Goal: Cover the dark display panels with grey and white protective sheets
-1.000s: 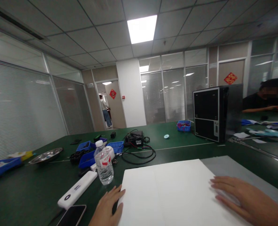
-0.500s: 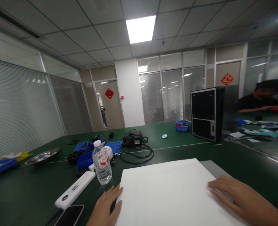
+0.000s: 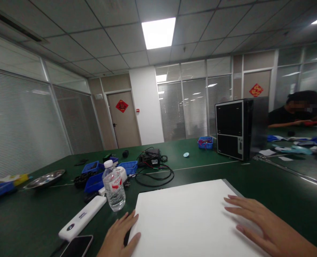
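Observation:
A large white sheet of paper point(image 3: 185, 217) lies in front of me on the green table. My left hand point(image 3: 120, 233) rests at its left edge, fingers apart, the thumb on the sheet. My right hand point(image 3: 257, 223) is over the right part of the sheet with spread fingers; whether every fingertip touches it I cannot tell. A narrow grey strip point(image 3: 232, 187) shows along the sheet's right edge. Just beyond my left hand a water bottle point(image 3: 114, 189) stands upright.
Left of the bottle lie a long white device point(image 3: 83, 218) and a phone point(image 3: 78, 246). Farther back are blue bins point(image 3: 94, 182), a metal plate point(image 3: 45, 179) and a black adapter point(image 3: 150, 157) with cables. A computer case point(image 3: 230, 130) stands back right; a person point(image 3: 295, 116) sits beyond it.
My right hand has moved left, farther over the sheet, and its fingers have spread. Less of the grey strip shows. The back door, ajar before, is now closed. My left hand has barely moved.

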Motion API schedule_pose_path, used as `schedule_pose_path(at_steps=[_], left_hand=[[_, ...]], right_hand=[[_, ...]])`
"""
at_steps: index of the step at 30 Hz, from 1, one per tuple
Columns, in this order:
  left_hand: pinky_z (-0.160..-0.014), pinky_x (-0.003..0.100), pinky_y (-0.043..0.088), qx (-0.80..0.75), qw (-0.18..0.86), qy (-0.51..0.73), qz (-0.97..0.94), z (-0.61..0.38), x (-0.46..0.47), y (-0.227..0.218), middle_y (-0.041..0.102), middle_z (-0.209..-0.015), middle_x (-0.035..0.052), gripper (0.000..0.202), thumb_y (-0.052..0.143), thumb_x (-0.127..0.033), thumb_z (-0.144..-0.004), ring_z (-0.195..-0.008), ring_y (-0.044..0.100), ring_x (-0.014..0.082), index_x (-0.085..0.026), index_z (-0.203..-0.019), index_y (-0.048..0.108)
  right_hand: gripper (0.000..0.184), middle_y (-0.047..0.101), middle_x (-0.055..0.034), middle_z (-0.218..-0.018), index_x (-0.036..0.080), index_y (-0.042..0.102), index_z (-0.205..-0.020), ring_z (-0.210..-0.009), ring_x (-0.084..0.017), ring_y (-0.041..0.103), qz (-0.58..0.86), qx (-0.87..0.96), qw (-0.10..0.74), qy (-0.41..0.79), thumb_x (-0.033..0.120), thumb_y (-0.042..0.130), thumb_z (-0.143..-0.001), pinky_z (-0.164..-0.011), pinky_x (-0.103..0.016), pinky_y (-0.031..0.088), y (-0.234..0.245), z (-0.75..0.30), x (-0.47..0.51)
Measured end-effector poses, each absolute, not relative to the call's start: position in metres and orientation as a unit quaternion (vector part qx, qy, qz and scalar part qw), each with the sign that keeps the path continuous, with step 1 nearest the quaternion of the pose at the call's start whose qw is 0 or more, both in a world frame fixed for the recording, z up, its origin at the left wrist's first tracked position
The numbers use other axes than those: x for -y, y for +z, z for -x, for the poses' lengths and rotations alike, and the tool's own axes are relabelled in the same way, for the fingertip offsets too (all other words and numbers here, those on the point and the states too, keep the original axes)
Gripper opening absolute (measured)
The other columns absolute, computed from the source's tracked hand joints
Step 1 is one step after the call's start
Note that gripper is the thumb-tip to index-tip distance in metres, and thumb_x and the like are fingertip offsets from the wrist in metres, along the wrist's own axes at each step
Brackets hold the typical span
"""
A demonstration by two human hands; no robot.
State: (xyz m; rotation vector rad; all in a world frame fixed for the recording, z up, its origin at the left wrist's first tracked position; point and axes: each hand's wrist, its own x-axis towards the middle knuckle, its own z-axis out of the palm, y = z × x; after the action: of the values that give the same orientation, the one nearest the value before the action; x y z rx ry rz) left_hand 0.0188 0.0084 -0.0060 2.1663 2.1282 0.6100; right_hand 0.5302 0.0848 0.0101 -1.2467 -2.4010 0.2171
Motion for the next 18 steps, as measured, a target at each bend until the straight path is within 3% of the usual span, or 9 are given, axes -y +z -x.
schedule_pose_path(at_steps=[4, 15, 18], left_hand=[[-0.119, 0.056, 0.033, -0.688, 0.014, 0.188, -0.701, -0.018, -0.009, -0.008, 0.053, -0.149, -0.0001, 0.051, 0.053, -0.04, -0.091, -0.142, 0.046, 0.03, -0.029, -0.14, 0.058], [-0.118, 0.056, 0.035, -0.673, 0.015, 0.212, -0.708, -0.016, -0.007, -0.006, 0.055, -0.148, -0.0007, 0.052, 0.047, -0.025, -0.088, -0.14, 0.048, 0.0293, -0.028, -0.138, 0.061], [-0.118, 0.055, 0.036, -0.673, 0.021, 0.217, -0.707, -0.017, -0.007, -0.006, 0.057, -0.146, -0.0011, 0.051, 0.048, -0.025, -0.088, -0.139, 0.049, 0.029, -0.029, -0.137, 0.062]], right_hand=[[0.037, 0.067, -0.0006, -0.133, 0.039, 0.071, -0.123, -0.127, -0.029, 0.058, 0.454, 0.86, 0.217, 0.085, 0.055, 0.056, -0.092, -0.111, -0.05, 0.046, 0.005, -0.536, -0.089], [0.04, 0.057, 0.002, -0.144, 0.042, 0.065, -0.13, -0.136, -0.027, 0.051, 0.424, 0.873, 0.198, 0.139, 0.052, 0.057, -0.092, -0.115, -0.045, 0.043, 0.006, -0.538, -0.086], [0.042, 0.06, 0.0006, -0.141, 0.038, 0.066, -0.13, -0.136, -0.028, 0.05, 0.459, 0.856, 0.217, 0.098, 0.054, 0.054, -0.093, -0.117, -0.049, 0.039, 0.003, -0.545, -0.096]])
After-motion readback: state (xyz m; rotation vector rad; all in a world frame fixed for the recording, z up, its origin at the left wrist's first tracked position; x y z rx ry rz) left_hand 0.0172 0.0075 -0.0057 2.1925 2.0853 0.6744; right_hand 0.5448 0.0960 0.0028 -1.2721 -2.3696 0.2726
